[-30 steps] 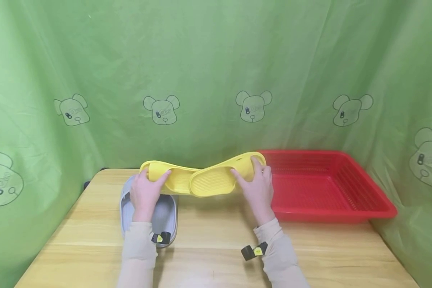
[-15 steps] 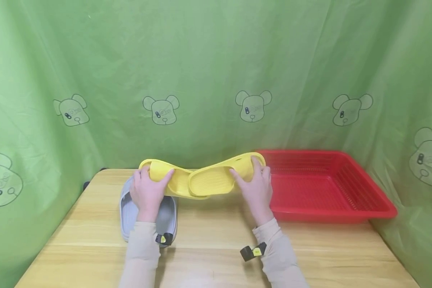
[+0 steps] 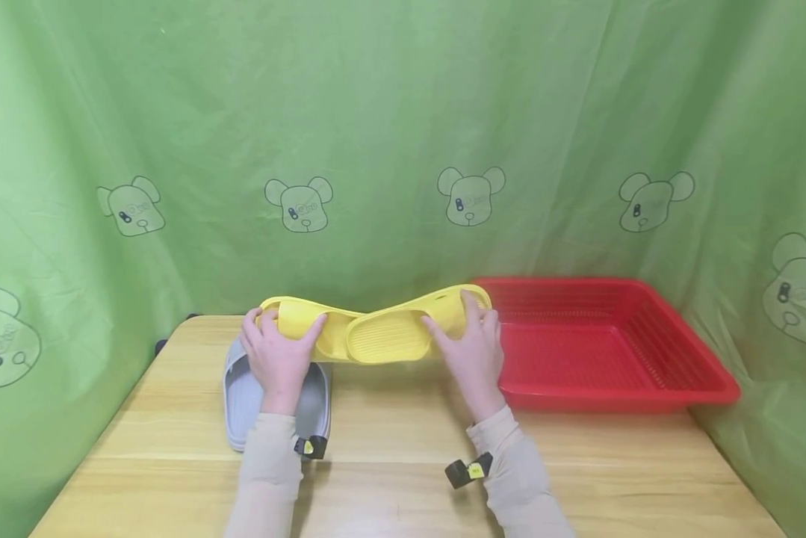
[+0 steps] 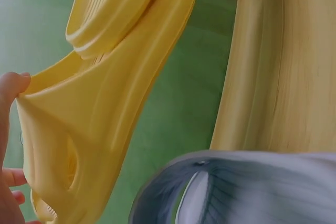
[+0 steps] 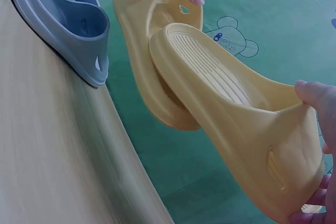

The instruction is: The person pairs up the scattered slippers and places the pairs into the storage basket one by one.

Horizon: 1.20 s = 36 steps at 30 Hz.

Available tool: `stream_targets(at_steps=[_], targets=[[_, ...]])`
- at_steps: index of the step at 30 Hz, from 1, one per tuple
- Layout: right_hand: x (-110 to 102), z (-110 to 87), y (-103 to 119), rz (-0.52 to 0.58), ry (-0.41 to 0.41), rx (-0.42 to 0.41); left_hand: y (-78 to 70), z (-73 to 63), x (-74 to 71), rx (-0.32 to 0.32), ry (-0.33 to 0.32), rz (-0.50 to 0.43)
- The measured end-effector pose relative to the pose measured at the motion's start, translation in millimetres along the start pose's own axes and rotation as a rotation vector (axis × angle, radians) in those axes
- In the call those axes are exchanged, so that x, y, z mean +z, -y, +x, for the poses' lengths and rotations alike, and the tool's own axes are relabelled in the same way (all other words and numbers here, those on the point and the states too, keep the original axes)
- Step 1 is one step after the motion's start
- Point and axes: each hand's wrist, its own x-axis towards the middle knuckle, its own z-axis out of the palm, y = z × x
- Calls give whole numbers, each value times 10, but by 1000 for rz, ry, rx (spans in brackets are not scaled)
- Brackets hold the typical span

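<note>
Two yellow slippers are held up above the table, toes pointing outward and heels overlapping. My left hand (image 3: 279,359) grips the left yellow slipper (image 4: 100,108) by its strap, thumb at the strap's opening and fingers round the toe. In the same way my right hand (image 3: 473,362) holds the right yellow slipper (image 5: 231,108); its heel lies in front of the other one's heel. Beneath my left hand, grey slippers (image 3: 314,403) rest on the table, partly hidden by that hand and wrist. The right wrist view shows a grey slipper (image 5: 63,14) near the table edge.
A red plastic basket (image 3: 577,400) with slotted walls stands at the back right of the wooden table (image 3: 389,486), close beside my right hand. Green curtain (image 3: 389,112) printed with bear heads hangs behind and at both sides.
My left hand has shifted slightly right, and the yellow slippers' heels overlap a little more than a second ago. Both hands keep their grip; the grey slippers and basket stay in place.
</note>
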Motion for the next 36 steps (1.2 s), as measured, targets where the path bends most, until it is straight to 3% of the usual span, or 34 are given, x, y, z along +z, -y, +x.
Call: stream_targets(at_steps=[12, 28, 36], targets=[[43, -31, 11, 2, -53, 4, -76, -65, 60, -42, 35, -14], [10, -37, 16, 41, -94, 7, -115, -144, 107, -88, 130, 8], [23, -38, 19, 53, -186, -28, -168, -172, 107, -102, 144, 8]])
